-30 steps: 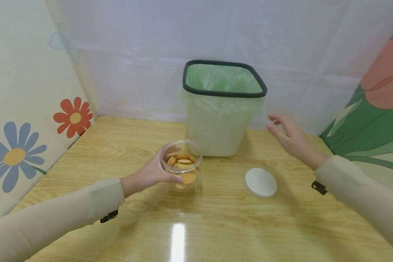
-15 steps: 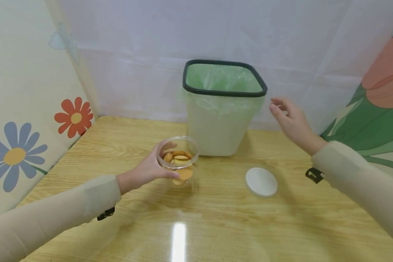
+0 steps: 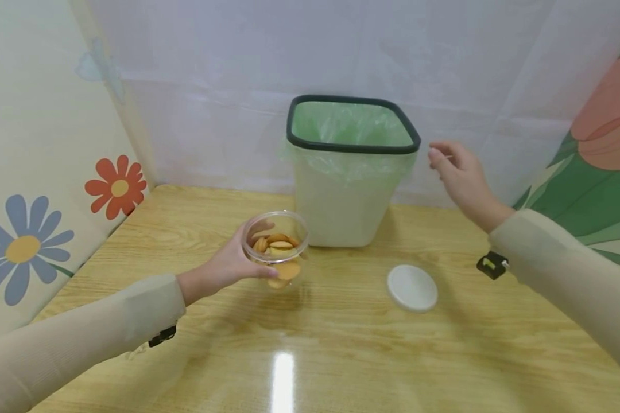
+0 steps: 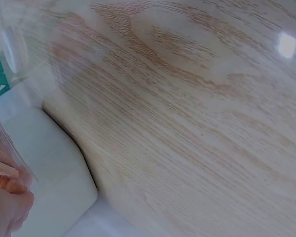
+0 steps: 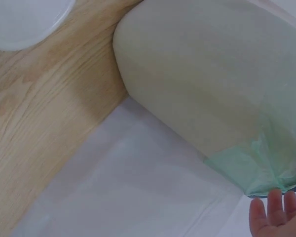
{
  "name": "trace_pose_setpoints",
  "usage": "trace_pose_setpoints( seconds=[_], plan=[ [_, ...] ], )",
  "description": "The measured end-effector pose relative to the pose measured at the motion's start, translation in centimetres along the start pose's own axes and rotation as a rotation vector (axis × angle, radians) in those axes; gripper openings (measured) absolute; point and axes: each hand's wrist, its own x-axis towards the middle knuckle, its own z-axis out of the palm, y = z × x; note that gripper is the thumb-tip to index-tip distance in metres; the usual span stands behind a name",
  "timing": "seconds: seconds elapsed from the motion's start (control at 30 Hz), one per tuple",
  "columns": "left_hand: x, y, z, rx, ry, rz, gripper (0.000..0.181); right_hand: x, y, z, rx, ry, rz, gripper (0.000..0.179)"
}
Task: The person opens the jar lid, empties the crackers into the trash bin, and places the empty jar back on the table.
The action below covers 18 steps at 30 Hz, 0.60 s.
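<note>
My left hand (image 3: pixel 231 261) grips a clear plastic jar (image 3: pixel 297 256) from its left side, thumb across the front. Round orange-brown biscuits (image 3: pixel 279 243) lie inside it, and its top is uncovered. In the left wrist view, only part of the jar and the fingers (image 4: pixel 12 210) show at the left edge. My right hand (image 3: pixel 462 180) is raised beside the bin's right rim, fingers loosely bent and holding nothing. The right wrist view has its fingertips (image 5: pixel 275 207) close by the bin's rim. The pale bin (image 3: pixel 341 201) has a dark rim and a green plastic liner (image 3: pixel 351 123).
A round white lid (image 3: pixel 412 288) lies on the wooden table (image 3: pixel 351 350), right of the bin's foot. Behind the bin hangs a white sheet (image 3: pixel 227 126). Flower-patterned panels (image 3: pixel 26 149) stand at the left and right sides.
My left hand has shifted the jar slightly left and away from me. My right hand has risen alongside the bin, up to rim height. Bin and lid stay put.
</note>
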Motion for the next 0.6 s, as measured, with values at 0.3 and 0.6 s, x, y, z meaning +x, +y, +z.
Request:
trace_pose_setpoints(
  seconds=[0.3,0.6],
  plan=[
    [0.3,0.0,-0.2,-0.019,0.023,0.002,0.109,1.1,-0.8,-0.5,0.193,-0.023,0.189,0.048],
    [0.3,0.1,-0.6,-0.035,0.019,0.006,0.108,3.0,-1.2,-1.4,0.456,-0.09,0.344,0.042]
  ],
)
